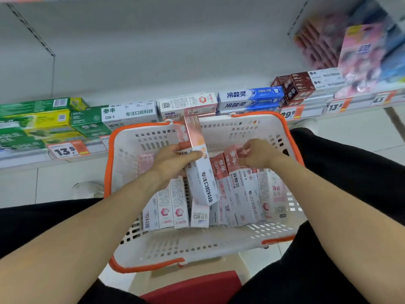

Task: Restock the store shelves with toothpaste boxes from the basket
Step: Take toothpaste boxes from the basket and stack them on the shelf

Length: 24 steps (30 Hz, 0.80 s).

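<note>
Up close, a person sits with a white basket point(122, 150) trimmed in orange resting on their lap, facing a low store shelf point(26, 156). Along the shelf's front edge runs a row of toothpaste cartons: green and yellow ones point(37, 119) at the left, white boxes point(129, 114) in the middle, blue ones point(249, 98) and dark red ones point(295, 87) to the right, with orange price tags point(65, 150) below. Behind that front row the shelf looks largely bare, so my guess is the restocking is at an early or middle stage.

Plenty remains in the basket: roughly a dozen pink-and-white toothpaste boxes point(238, 194) lie side by side on its floor.

The left hand point(175, 160) has its fingers and thumb wrapped around a long white and rose-gold box point(202, 178), lifted at a tilt so its upper end rises past the basket's far rim while its lower end hangs above the others. The right hand point(258, 155) reaches down among the packed boxes, its fingers point(245, 150) curled and pinching the top end of a pink box point(233, 157) that sits in the pile. Neither box has reached the shelf yet.
</note>
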Motion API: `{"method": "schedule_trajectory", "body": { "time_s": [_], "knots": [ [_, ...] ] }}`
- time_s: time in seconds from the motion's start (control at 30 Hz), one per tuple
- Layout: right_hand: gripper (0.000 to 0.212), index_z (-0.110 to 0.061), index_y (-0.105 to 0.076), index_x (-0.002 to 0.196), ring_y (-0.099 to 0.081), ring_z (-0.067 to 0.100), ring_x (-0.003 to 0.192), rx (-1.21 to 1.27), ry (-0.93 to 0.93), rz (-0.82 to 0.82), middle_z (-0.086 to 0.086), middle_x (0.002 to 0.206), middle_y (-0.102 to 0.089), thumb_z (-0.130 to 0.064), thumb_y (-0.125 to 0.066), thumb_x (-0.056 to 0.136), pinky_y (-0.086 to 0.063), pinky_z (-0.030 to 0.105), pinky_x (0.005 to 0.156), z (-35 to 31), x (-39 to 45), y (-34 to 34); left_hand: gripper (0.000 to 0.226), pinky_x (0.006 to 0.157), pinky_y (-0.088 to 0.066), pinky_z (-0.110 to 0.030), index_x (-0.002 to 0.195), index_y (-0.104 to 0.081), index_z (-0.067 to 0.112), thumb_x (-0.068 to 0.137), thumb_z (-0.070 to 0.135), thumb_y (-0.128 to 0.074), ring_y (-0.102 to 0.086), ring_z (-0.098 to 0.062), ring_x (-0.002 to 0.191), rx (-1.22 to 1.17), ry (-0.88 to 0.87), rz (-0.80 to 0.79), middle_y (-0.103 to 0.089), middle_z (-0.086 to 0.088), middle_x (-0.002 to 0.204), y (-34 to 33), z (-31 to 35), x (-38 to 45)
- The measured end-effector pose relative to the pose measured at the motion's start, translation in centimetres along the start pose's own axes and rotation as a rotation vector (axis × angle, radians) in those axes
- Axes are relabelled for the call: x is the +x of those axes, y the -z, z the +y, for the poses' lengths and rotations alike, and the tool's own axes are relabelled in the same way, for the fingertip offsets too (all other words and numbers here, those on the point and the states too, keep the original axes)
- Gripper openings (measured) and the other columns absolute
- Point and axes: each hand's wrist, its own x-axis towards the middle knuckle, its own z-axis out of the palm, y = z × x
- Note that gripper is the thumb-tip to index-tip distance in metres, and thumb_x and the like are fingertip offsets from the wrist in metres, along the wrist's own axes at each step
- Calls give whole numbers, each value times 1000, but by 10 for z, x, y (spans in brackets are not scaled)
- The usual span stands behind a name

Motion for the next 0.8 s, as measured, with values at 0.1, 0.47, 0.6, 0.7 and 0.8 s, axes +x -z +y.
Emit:
{"method": "schedule_trajectory", "body": {
  "time_s": [0.1,0.47,0.6,0.7,0.8],
  "knots": [
    [47,-8,-62,108,-66,24,89,-48,-42,-33,6,99,-68,-43,-78,81,-55,36,83,4,-5,-13,28,73,-59,-31,114,-72,16,86,21,-76,-73,-14,89,-18,74,-81,-78,0,99,-8,3,-8],
    [25,-13,-72,72,-59,8,59,106,-8,-5,-7,62,-69,-31,-84,60,-49,17,51,-3,-9,-24,35,88,-57,-41,116,-72,12,85,29,-75,-68,-28,106,-109,187,-185,-75,-10,109,-18,1,-24],
    [35,-7,-71,99,-68,20,75,533,21,-98,11,90,-74,-2,-84,66,-63,40,78,-3,-12,21,53,94,-56,-46,125,-65,12,78,30,-82,-67,-24,109,-119,187,-366,-72,-11,120,-10,19,-36],
    [35,-5,-70,111,-69,25,88,701,135,-226,15,102,-75,5,-75,77,-59,43,88,-14,-24,72,66,90,-56,-43,123,-64,10,68,36,-90,-70,-23,103,-100,112,-359,-74,-12,115,-11,44,-49],
    [33,-10,-77,101,-71,18,88,828,314,-316,8,101,-76,-6,-78,68,-60,31,81,-39,-41,109,53,73,-56,-29,106,-73,16,59,37,-85,-74,-18,87,-126,1,-208,-78,-5,100,-20,73,-74]
  ]
}}
